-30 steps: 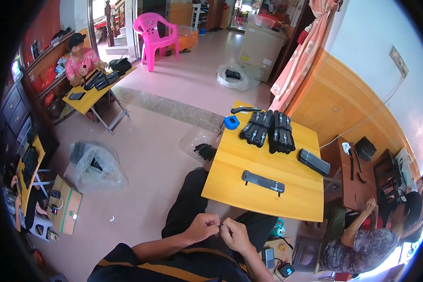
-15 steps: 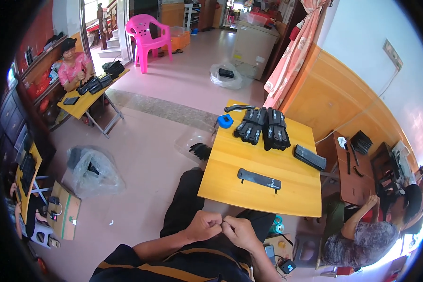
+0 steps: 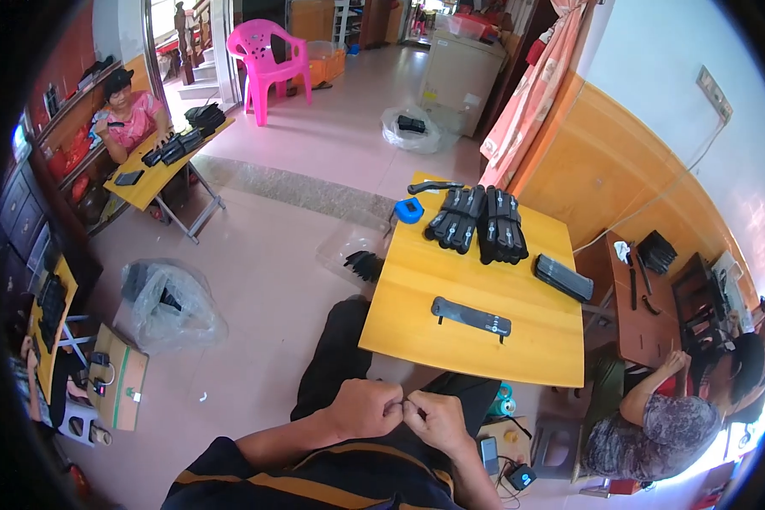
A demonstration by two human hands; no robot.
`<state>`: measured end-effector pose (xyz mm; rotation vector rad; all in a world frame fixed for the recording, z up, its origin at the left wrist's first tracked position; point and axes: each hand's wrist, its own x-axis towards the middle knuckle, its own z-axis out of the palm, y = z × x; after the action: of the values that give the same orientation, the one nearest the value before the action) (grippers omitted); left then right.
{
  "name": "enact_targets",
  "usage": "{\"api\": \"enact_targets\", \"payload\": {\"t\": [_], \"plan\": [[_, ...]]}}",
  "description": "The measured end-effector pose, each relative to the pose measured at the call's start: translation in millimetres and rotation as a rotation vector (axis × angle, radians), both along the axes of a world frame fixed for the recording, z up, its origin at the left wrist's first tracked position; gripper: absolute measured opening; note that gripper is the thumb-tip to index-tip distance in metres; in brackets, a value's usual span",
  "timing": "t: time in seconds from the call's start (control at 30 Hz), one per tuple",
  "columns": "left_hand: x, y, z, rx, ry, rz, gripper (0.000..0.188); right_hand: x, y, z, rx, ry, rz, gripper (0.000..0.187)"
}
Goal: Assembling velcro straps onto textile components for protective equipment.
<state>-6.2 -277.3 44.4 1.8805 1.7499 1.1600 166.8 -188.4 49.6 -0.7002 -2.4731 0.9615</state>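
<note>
My left hand (image 3: 365,410) and my right hand (image 3: 436,421) meet knuckle to knuckle above my lap, just off the near edge of the yellow table (image 3: 416,336). Both are closed, with fingers curled in; anything pinched between them is hidden. Nearest to them on the tabletop lies a flat dark strip with small tabs (image 3: 472,317). Farther back are two banded bundles of black strips, a left one (image 3: 456,219) and a right one (image 3: 502,223). A stack of dark flat strips (image 3: 563,278) rests by the right edge.
A blue tape-measure-like object (image 3: 409,210) and a curved black piece (image 3: 434,186) lie at the table's far left corner. Beside the table is a clear tub (image 3: 336,255) with black pieces. A co-worker (image 3: 654,438) sits at right, another (image 3: 132,119) far left. A plastic bag (image 3: 174,310) lies on the floor.
The view has shifted very slightly. My hands stay closed together in the same place. The far-left co-worker has raised a hand holding a dark piece.
</note>
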Motion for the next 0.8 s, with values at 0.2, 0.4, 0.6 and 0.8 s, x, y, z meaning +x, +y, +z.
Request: {"api": "enact_targets", "payload": {"t": [0.2,0.4,0.6,0.8], "plan": [[-3,3,6,-0.063,0.161,-0.063,0.015,2,3,0,0.065,-0.048,0.061,0.020],[-2,12,-7,-0.074,-0.152,-0.121,0.019,6,4,-5,-0.091,0.084,0.041,0.012],[-22,13,-1,-0.325,-0.902,-0.040,0.012,55,23,-28,-0.620,0.339,-0.212,0.023],[-115,-5,-6,-0.102,-1.465,0.200,0.005,141,67,-46,-0.704,0.651,-0.572,0.030]]}}
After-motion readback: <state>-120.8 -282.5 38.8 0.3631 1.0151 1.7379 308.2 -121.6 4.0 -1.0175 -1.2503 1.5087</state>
